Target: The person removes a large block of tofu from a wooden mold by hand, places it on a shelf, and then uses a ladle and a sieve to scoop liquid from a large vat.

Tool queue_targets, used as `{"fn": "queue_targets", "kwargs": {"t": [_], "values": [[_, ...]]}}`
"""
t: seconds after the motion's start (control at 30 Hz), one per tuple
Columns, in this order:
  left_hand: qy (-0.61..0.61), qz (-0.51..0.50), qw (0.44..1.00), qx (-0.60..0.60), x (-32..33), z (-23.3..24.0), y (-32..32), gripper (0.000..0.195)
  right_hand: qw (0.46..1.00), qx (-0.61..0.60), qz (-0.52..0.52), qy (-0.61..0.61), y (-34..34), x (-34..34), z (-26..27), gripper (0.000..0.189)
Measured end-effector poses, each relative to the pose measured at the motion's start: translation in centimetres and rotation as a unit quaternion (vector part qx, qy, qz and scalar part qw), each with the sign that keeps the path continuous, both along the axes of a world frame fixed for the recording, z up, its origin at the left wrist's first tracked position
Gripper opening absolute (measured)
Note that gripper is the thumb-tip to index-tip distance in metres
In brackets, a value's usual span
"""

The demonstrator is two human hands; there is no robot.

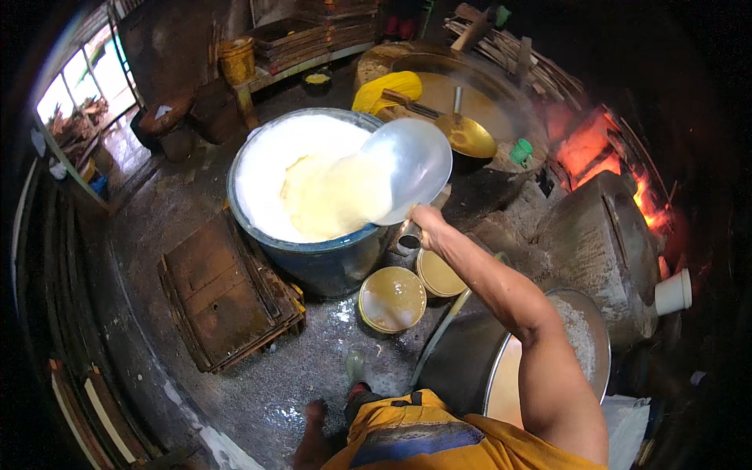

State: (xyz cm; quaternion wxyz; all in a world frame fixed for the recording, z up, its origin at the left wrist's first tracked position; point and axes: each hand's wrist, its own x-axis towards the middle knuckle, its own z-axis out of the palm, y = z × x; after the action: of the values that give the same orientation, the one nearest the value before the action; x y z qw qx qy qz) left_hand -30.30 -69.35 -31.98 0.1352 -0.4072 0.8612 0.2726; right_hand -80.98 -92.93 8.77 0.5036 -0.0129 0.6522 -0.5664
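Observation:
My right hand (427,222) is closed around the short tubular handle of a wide metal scoop (422,167). The scoop is tilted over a large blue tub (317,261), and pale yellow liquid (335,197) pours from it among white foam in the tub. What appears to be my left hand (316,411) hangs low in shadow beside my yellow-orange clothing; its fingers are unclear. Two round buckets (392,299) of yellowish, liquid-looking contents stand just below the tub. A large metal vessel (490,382), partly hidden by my right arm, holds pale orange contents.
Stacked wooden boards or trays (223,294) lie left of the tub. Beyond it is a broad vat (435,59) of steaming tan liquid, with a brass-coloured pan (470,138) and yellow cloth (382,91) nearby. A wood fire (590,147) burns at right. The floor (270,388) looks wet.

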Motion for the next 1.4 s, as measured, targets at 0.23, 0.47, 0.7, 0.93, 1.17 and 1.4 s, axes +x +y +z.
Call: {"fn": "queue_targets", "kwargs": {"t": [0.23, 0.47, 0.7, 0.93, 1.17, 1.4], "values": [[0.215, 0.602, 0.687, 0.345, -6.1, 6.4, -2.0, 0.018, 0.932, -0.172, -0.170, 0.270, 17.4, -5.9, 6.4, 0.014], [0.152, 0.535, 0.761, 0.332, -10.2, 8.5, -0.3, 0.009, 0.887, -0.063, -0.319, 0.329, 49.3, -11.6, -0.5, 0.015], [0.060, 0.367, 0.858, 0.354, -16.0, 10.9, 6.4, 0.018, 0.832, 0.106, -0.522, 0.153, 76.8, -8.5, -23.8, 0.011], [0.099, 0.155, 0.875, 0.448, -19.7, 14.5, 9.8, 0.026, 0.495, 0.722, -0.471, 0.106, 84.8, -2.1, -40.1, 0.048], [-0.074, -0.055, 0.988, 0.121, -24.5, 18.5, 7.6, 0.035, 0.715, 0.161, -0.663, -0.154, 79.9, -1.0, -41.8, 0.008], [0.010, 0.068, 0.975, 0.211, -27.8, 18.7, 9.7, 0.036, 0.814, -0.012, -0.522, -0.255, 77.8, -1.1, -39.3, 0.010]]}}
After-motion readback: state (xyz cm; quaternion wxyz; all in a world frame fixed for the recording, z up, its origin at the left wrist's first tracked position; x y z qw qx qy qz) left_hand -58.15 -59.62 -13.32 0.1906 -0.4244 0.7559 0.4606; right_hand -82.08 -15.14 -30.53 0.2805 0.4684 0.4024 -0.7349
